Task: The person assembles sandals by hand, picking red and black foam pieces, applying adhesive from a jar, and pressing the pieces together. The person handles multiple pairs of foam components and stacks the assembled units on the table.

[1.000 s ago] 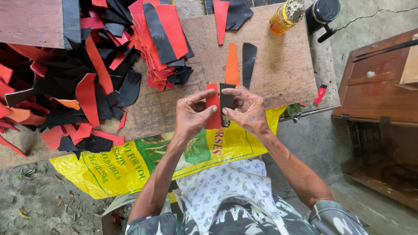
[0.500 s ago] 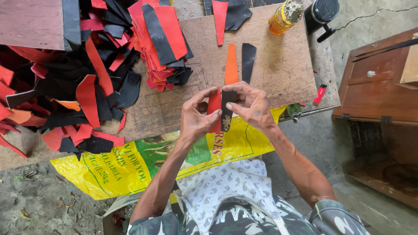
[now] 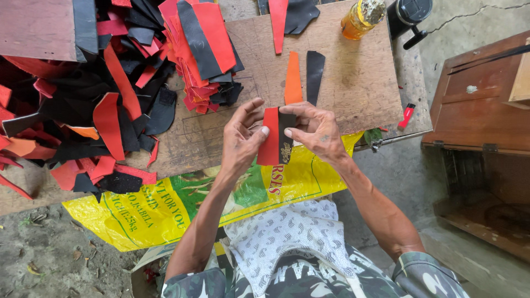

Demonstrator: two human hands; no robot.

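Note:
My left hand pinches a red leather piece held upright above the wooden board. My right hand grips a black leather piece with a small gold mark, pressed edge to edge against the red one. Both pieces sit between my thumbs and fingers near the board's front edge. An orange strip and a black strip lie flat on the board just beyond my hands.
A large heap of red and black leather cut-outs covers the board's left side. A yellow printed sack hangs over my lap. A jar of amber liquid, a red lighter and a wooden box stand at the right.
My hands have drawn the red and black pieces slightly closer to me and pressed them together; my left thumb now rests on the red piece.

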